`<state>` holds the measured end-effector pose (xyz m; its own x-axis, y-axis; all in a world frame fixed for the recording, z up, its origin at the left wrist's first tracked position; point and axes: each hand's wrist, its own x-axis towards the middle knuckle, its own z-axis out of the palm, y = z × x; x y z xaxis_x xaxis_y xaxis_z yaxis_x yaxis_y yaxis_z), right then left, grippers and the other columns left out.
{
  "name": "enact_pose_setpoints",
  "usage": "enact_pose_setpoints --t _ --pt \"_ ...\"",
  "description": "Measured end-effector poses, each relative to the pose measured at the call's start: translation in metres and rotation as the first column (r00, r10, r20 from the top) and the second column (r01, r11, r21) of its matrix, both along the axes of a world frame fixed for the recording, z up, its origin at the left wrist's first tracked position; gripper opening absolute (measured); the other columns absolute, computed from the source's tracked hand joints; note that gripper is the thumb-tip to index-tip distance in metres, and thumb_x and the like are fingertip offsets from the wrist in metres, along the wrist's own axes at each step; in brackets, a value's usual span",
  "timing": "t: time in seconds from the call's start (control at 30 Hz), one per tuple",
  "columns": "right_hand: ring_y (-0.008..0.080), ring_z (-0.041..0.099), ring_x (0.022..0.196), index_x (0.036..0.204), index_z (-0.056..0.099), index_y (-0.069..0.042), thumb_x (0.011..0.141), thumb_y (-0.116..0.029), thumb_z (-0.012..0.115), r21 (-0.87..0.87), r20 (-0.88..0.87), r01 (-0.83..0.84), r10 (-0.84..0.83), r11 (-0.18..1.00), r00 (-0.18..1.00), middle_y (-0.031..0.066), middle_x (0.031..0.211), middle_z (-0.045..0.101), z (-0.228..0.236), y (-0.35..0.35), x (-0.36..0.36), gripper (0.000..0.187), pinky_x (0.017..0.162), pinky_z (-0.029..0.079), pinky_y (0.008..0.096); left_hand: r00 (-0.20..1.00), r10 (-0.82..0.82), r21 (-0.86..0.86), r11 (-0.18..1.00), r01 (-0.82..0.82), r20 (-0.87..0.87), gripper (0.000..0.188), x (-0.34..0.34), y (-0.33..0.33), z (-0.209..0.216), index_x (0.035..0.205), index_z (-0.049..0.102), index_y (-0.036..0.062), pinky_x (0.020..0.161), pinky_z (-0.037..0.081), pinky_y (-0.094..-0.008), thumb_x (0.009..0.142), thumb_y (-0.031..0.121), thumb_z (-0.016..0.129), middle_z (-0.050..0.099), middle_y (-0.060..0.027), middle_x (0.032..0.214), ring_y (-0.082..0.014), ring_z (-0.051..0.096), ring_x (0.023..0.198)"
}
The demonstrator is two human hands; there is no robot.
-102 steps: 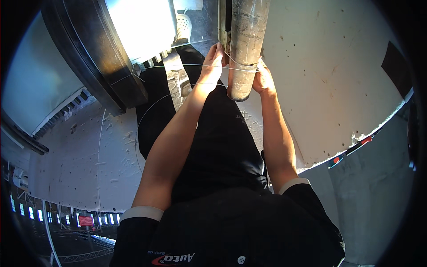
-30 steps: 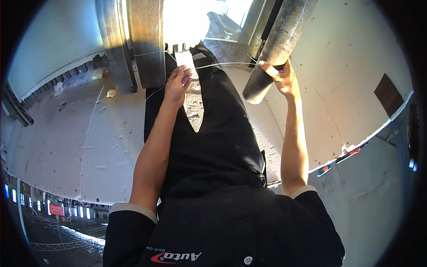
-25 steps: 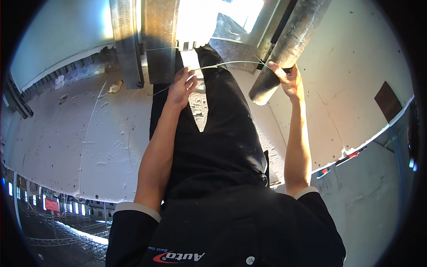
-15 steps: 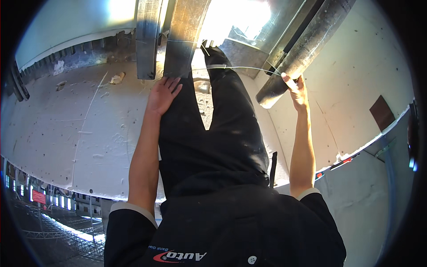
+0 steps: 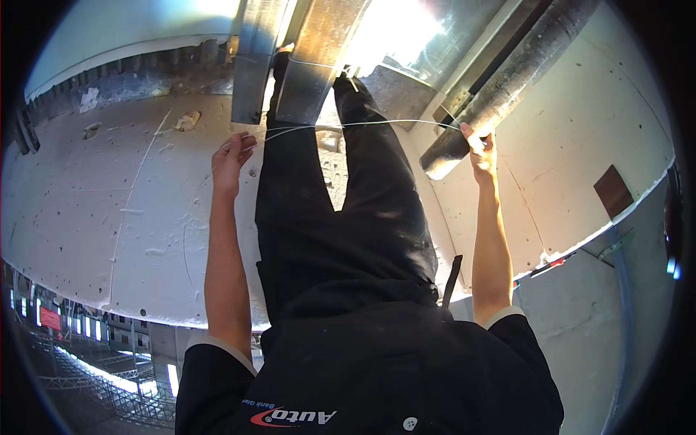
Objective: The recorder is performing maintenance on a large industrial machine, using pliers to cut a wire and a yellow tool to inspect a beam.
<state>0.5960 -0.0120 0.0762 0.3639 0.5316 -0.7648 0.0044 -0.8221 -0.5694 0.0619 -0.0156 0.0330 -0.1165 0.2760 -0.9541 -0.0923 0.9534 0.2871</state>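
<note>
A thin pale wire point(image 5: 397, 121) stretches in a shallow arc across the front of my black-trousered legs. My left hand point(image 5: 228, 165) pinches its left part between thumb and fingers, just below the end of a metal channel point(image 5: 249, 80). The right end is pinched by my right hand point(image 5: 482, 156), beside the lower end of a round, stained metal pipe point(image 5: 500, 94). The fingers there are close to the pipe; whether they touch it I cannot tell. A second, wider metal bar point(image 5: 308, 80) hangs between the channel and my legs, with a wire across it.
White, dusty board point(image 5: 80, 196) spreads around my legs, with crumbs of debris point(image 5: 188, 121) on it. A brown square piece point(image 5: 613, 191) lies at the right. Near the board's right edge is a red and black tool point(image 5: 552, 266). Scaffold-like framework shows at the lower left.
My left hand has moved left and slightly down from the wide bar and closed on the wire. The right hand stays by the pipe end, a little lower.
</note>
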Motion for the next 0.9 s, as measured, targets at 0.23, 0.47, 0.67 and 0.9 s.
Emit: enact_pose_setpoints --t 0.23,0.47,0.67,0.9 --pt "0.0151 0.05 0.111 0.127 0.054 -0.008 0.086 -0.032 0.079 -0.016 0.101 -0.056 0.058 0.998 0.993 0.0006 0.115 0.058 -0.003 -0.008 0.001 0.053 0.105 0.034 0.0316 0.989 -0.075 0.017 0.997 0.078 -0.13 0.037 -0.005 -0.006 -0.006 0.112 0.069 0.0003 0.087 0.052 -0.0285 0.102 0.033 0.056 0.073 -0.0076 0.099 -0.0163 0.069 0.096" --pt "0.0166 0.046 0.117 0.131 0.052 -0.009 0.085 -0.036 0.08 0.013 0.084 -0.037 0.036 0.999 0.996 0.0036 0.124 0.056 0.001 -0.003 -0.008 0.06 0.108 0.031 0.0335 0.98 -0.16 0.088 0.981 0.171 -0.118 0.031 -0.029 0.011 -0.052 0.109 0.071 0.0038 0.084 0.052 -0.0279 0.101 0.031 0.06 0.073 -0.0051 0.097 -0.0133 0.068 0.094" --pt "0.0193 0.046 0.122 0.135 0.05 -0.007 0.086 -0.039 0.079 -0.057 0.181 -0.047 0.056 0.997 0.982 0.007 0.13 0.054 0.0 -0.008 -0.008 0.066 0.111 0.03 0.0362 0.987 -0.053 0.049 0.997 0.061 -0.149 0.035 -0.052 0.021 -0.065 0.109 0.069 0.0048 0.087 0.051 -0.0288 0.097 0.037 0.065 0.07 -0.0032 0.101 -0.0136 0.066 0.096" --pt "0.0279 0.052 0.124 0.129 0.055 -0.003 0.089 -0.029 0.075 0.188 0.828 -0.44 0.099 0.878 0.552 0.0139 0.129 0.058 0.064 0.044 -0.085 0.052 0.103 0.042 0.0387 0.986 -0.06 0.12 0.99 0.079 -0.156 0.029 -0.056 0.026 -0.069 0.105 0.071 0.0051 0.083 0.05 -0.0269 0.098 0.032 0.065 0.071 -0.0025 0.095 -0.0111 0.066 0.09"
